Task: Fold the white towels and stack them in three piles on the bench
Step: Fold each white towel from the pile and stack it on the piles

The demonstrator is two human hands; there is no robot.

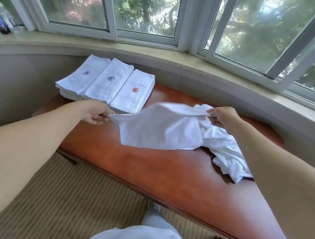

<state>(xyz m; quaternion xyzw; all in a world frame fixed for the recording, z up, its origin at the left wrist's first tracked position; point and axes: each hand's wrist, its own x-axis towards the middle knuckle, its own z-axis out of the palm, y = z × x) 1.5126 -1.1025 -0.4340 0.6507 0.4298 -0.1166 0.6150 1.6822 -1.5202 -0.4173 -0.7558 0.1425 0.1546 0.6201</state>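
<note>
Windows (145, 11) curve behind a red-brown wooden surface (150, 167), where three piles of folded towels (107, 83) sit side by side at the far left, two topped with a blue flower mark and the right one with a red. Just in front of them the left hand (96, 112) pinches one top corner of a white towel (161, 127) with curled fingers, and the right hand (221, 117) pinches the other, so the cloth hangs spread above the surface. Unfolded towels (228, 151) lie heaped below the right hand.
</note>
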